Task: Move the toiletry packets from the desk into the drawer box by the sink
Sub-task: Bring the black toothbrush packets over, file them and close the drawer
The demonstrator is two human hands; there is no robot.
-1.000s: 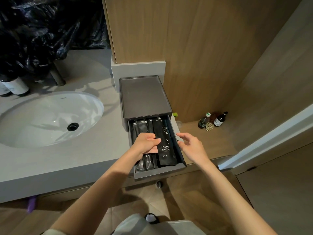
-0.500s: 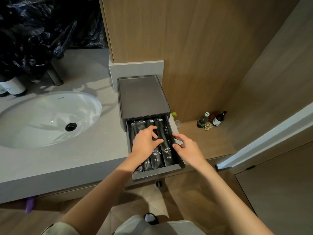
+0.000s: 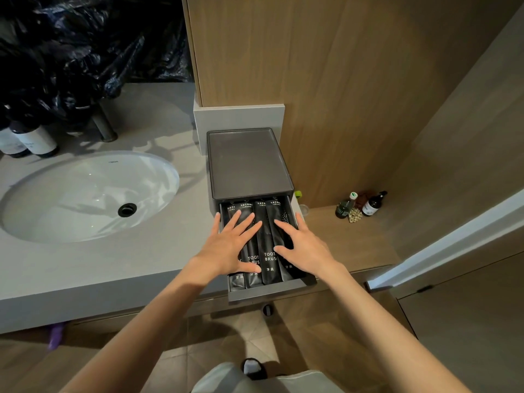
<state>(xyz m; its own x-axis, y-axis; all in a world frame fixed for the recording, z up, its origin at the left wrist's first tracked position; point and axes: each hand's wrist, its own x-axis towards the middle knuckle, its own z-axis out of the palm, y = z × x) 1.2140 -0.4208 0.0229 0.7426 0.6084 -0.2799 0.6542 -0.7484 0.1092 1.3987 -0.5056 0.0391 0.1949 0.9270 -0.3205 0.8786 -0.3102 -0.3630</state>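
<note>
The dark grey drawer box (image 3: 248, 163) stands on the counter right of the sink, with its drawer (image 3: 266, 293) pulled out toward me. Several black toothbrush packets (image 3: 269, 251) with white lettering lie side by side in the drawer. My left hand (image 3: 229, 245) rests flat, fingers spread, on the left packets. My right hand (image 3: 303, 245) lies flat with spread fingers on the right packets. Neither hand grips anything. The hands hide the middle of the outer packets.
A white oval sink (image 3: 85, 197) is set in the grey counter (image 3: 113, 265) to the left, with dark bottles (image 3: 34, 140) and black plastic bags behind it. Small bottles (image 3: 368, 205) stand on a wooden ledge to the right. A wood panel rises behind the box.
Both hands have gone from curled fingers handling the packets to lying flat and spread on top of them. The packets now lie in an even row.
</note>
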